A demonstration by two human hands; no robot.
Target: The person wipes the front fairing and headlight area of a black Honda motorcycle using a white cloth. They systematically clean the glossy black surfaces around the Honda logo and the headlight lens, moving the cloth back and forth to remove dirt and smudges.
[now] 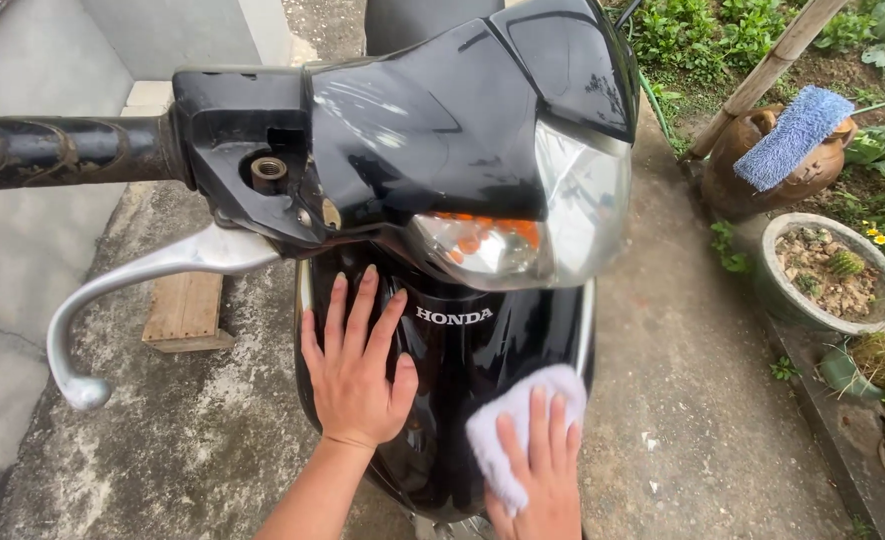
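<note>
one scooter [472, 150], two hands [355, 370], one cloth [510, 420]

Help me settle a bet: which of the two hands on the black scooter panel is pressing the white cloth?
The right hand, low on the front panel, presses the white cloth. The left hand lies flat and bare on the panel.
</note>
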